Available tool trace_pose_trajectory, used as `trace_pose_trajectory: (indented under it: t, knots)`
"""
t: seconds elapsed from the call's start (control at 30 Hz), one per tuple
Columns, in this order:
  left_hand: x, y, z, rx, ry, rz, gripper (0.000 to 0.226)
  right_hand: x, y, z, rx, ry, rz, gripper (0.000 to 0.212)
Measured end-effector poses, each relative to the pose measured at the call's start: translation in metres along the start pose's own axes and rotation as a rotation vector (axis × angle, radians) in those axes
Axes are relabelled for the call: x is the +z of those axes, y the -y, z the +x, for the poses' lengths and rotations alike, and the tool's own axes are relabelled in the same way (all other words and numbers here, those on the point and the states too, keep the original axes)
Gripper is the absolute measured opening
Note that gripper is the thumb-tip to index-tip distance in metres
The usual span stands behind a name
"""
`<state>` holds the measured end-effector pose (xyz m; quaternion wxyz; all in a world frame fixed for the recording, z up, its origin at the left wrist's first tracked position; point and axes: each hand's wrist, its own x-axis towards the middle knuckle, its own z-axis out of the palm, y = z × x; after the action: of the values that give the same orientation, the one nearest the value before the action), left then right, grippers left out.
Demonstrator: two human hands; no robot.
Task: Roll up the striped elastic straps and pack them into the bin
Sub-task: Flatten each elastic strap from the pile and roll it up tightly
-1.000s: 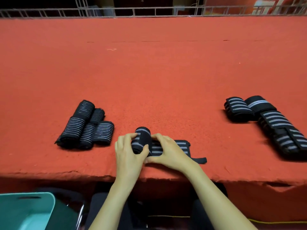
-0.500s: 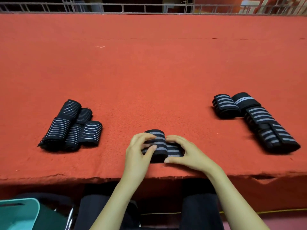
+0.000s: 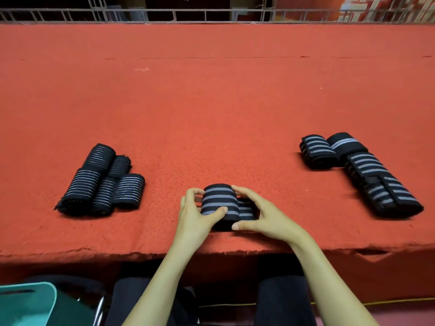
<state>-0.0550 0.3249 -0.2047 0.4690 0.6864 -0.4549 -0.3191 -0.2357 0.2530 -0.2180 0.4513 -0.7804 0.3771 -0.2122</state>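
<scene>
A black strap with grey stripes (image 3: pixel 220 201) lies almost fully rolled near the front edge of the red table (image 3: pixel 211 102). My left hand (image 3: pixel 195 214) grips the roll from its left side, thumb across the front. My right hand (image 3: pixel 261 215) holds it from the right, covering the short flat tail. Several finished rolls (image 3: pixel 103 182) lie together at the left. A pile of unrolled striped straps (image 3: pixel 362 170) rests at the right. The teal bin (image 3: pixel 28 304) shows at the bottom left, below table level.
A metal railing (image 3: pixel 211 15) runs along the table's far edge. The felt's front edge is ragged just below my hands. My legs in dark trousers (image 3: pixel 282 302) are under the table, and a chair frame stands beside the bin.
The roll has grown thicker and moved to the right as both hands wound it. The long flat tail and its thin end tab have been taken up into the roll.
</scene>
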Motion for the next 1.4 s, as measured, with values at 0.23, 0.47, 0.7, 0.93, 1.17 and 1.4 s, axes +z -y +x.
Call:
trace_pose_trajectory:
  t: [0.23,0.47,0.7,0.93,1.17,1.4]
  knots:
    - [-0.017,0.001,-0.001,0.149,-0.178,0.144,0.052,0.019,0.018,0.020,-0.016,0.050,-0.120,0.085]
    - [-0.014,-0.003,-0.001,0.363,-0.065,0.372,0.053,0.013,0.020,0.032,0.034,0.066,-0.271,0.060]
    - [-0.003,-0.013,0.001,0.255,0.010,-0.107,0.029,-0.010,0.007,0.017,0.132,-0.218,-0.023,0.016]
    - [-0.003,-0.008,0.004,-0.071,0.068,0.075,0.054,-0.002,0.009,0.012,0.198,-0.154,0.061,0.042]
    - [0.002,-0.005,0.003,-0.013,0.142,-0.199,0.053,0.000,0.011,0.006,0.088,-0.210,0.209,0.046]
    - [0.020,0.006,0.000,0.266,0.122,-0.224,0.064,-0.014,0.012,-0.002,-0.112,-0.240,0.236,0.066]
